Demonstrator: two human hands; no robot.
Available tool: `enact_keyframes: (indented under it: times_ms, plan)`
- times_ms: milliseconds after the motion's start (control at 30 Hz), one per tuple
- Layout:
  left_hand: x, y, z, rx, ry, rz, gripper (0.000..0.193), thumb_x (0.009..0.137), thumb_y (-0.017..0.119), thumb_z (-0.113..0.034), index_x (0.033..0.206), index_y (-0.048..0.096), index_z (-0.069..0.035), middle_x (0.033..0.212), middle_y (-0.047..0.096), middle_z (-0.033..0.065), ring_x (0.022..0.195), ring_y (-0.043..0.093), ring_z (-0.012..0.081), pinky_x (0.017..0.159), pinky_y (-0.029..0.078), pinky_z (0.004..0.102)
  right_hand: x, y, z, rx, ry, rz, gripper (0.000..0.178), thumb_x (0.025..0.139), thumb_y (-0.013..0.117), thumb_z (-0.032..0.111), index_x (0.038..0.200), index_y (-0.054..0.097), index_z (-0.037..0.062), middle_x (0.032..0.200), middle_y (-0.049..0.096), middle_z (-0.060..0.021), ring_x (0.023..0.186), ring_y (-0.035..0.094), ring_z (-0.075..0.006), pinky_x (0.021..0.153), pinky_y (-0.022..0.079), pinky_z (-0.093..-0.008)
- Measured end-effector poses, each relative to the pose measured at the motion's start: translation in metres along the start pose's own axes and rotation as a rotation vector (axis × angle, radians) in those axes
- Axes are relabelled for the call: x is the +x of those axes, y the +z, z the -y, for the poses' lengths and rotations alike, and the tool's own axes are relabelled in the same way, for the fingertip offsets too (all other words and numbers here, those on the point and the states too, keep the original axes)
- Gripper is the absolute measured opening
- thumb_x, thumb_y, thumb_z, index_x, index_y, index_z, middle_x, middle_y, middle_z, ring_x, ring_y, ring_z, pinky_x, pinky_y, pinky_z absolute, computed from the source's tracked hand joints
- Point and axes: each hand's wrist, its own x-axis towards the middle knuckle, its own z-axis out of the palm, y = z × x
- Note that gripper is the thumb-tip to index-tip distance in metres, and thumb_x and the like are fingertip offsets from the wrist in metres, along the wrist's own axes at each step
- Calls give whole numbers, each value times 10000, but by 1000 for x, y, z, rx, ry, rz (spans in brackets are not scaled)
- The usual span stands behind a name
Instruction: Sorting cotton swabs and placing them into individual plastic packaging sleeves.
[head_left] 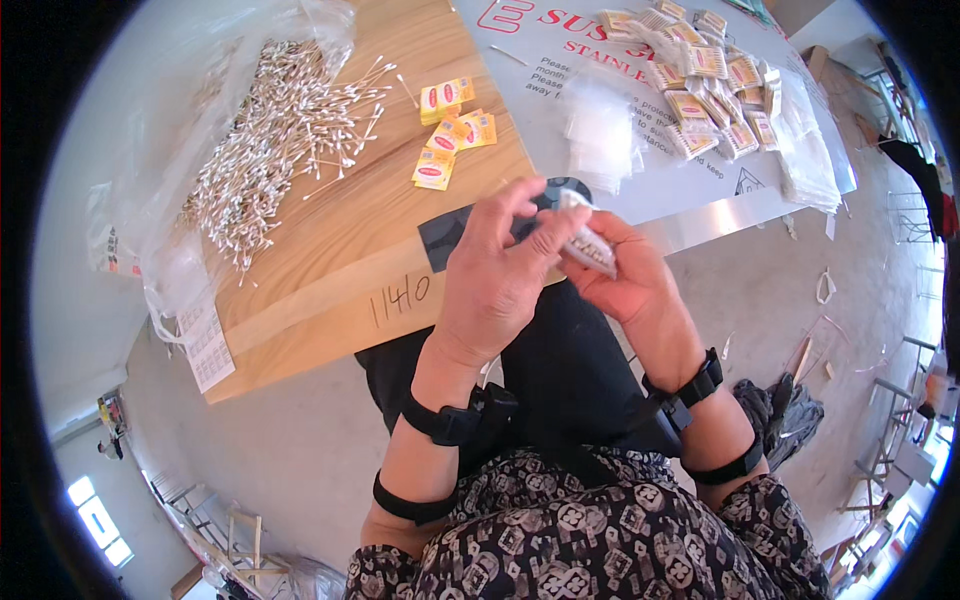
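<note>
- Nearest the camera is a patterned black-and-white top (600, 540), with black wrist straps (455, 420) on both forearms and dark trousers (570, 370) below them.
- The left hand (500, 275) is raised over the lap, fingers curled, its fingertips (560, 225) pinched on the upper end of a small clear plastic bag (588, 245).
- The right hand (630, 280) cradles the same bag from beneath, fingers half closed around it; the bag sits between both hands, just off the near edge of the board.
- White sticks seem to be inside the bag; how many I cannot tell. By my judgement it is very light, limp and slick, so it crumples easily and is best held at the mouth edge with a thumb-and-finger pinch while the palm supports the bottom.
- Behind the hands a dark flat sheet (450, 235) lies on a wooden board (340, 240).
- Further on the board lie small yellow-and-red packets (450, 135) and, left of them, a heap of white cotton swabs (270, 140) spilling from a clear sack (150, 230).
- Farthest, on a film-covered steel table (700, 210), sit a stack of empty clear bags (600, 135) and a pile of filled packets (710, 85).
</note>
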Motion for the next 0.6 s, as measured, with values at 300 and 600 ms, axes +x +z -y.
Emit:
enact_keyframes:
  times_ms: [300, 600]
  plan:
    - [-27, -46, 9, 297, 81, -142, 170, 738, 748, 23, 879, 666, -22, 828, 594, 65, 722, 559, 212, 594, 473, 310, -25, 44, -35, -564, 170, 76, 313, 943, 610, 251, 1046, 586, -43, 1020, 665, -193, 887, 689, -286, 843, 562, -381]
    - [-49, -54, 30, 127, -122, -181, 132, 737, 742, 50, 826, 667, -14, 808, 569, 60, 704, 558, 180, 598, 461, 269, -2, 42, -64, -1345, -774, 419, 251, 769, 725, -14, 1017, 714, 25, 949, 596, -39, 747, 540, -95, 678, 455, -222]
